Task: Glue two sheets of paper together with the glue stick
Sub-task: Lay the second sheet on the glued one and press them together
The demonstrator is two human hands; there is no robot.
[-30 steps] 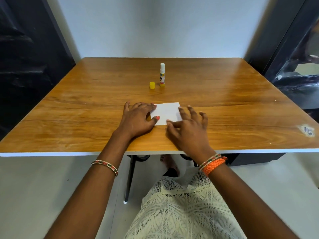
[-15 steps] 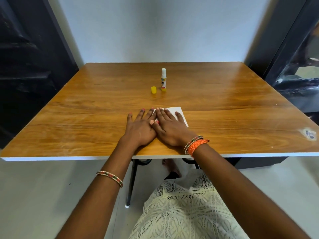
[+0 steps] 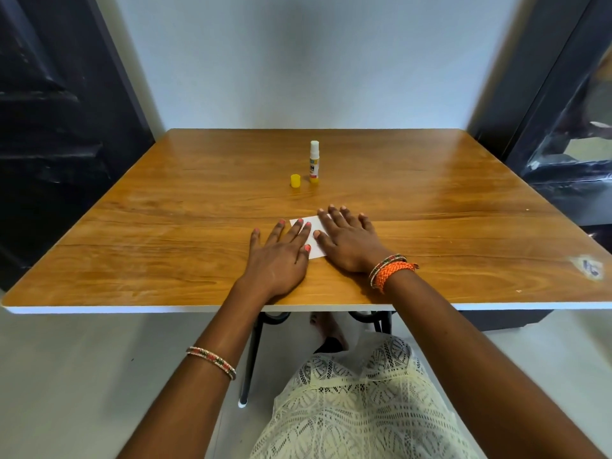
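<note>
1. both hands lie flat on the white paper (image 3: pixel 313 238) near the front of the counter (image 3: pixel 165 246); the left hand (image 3: pixel 281 256) covers its left part, the right hand (image 3: pixel 347 241) its right part.
2. neither grip holds anything; the fingers are spread and pressing down.
3. the glue stick (image 3: pixel 314 162) stands uncapped farther back, its yellow cap (image 3: pixel 295 180) just to its left.
4. this looks like the pressing step, sheets already joined; i cannot tell two layers apart.
5. next, smoothing outward to the edges seems called for, then recapping the stick.
</note>
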